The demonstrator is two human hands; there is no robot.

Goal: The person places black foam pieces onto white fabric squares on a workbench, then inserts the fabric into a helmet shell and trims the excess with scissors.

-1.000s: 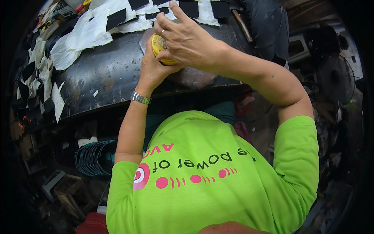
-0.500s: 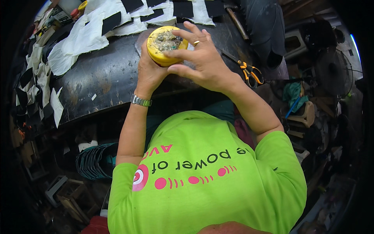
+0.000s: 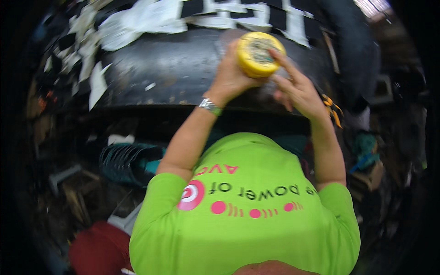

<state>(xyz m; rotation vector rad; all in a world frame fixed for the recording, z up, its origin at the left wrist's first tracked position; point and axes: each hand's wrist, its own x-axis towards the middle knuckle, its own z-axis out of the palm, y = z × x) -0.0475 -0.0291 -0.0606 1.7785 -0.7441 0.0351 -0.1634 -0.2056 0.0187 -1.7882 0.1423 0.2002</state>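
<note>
Item: yellow tin, open, raised over the black bench. My left hand grasps it; right hand has come off the top, fingers loose at its rim.

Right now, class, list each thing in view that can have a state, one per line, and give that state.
Round yellow tin: open, lid off, contents showing, held up.
Left hand: gripping the tin from below.
Right hand: fingers at the tin's rim.
Silver metal wristwatch: strapped on the left wrist.
Dark curved metal panel: partly covered with white paper strips.
</note>
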